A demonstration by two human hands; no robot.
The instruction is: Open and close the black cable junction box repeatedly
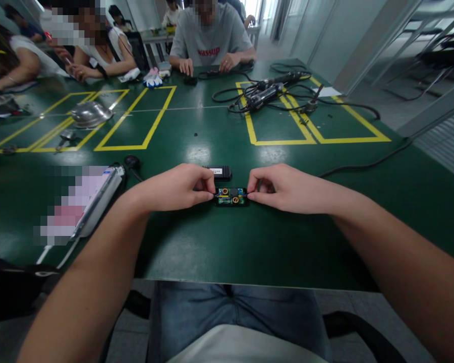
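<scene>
A small open black case with a green circuit board (232, 196) lies on the green table in front of me. Two copper-coloured ring coils and thin coloured wires show on the board. My left hand (194, 186) pinches thumb and forefinger at the left end of the case. At its right end, my right hand (268, 186) makes the same pinch. Whether the fingertips grip the case ends or the wires there, I cannot tell. Just behind the case lies a black cover (221, 173) with a white label, partly hidden by my left hand.
A black plug (132, 162) with its cord lies left, near a phone-like device (79, 201) with a lit screen. A black cable (366, 166) runs off right. Black corded tools (265, 96) and a metal bowl-shaped part (91, 114) lie farther back. Other people sit across the table.
</scene>
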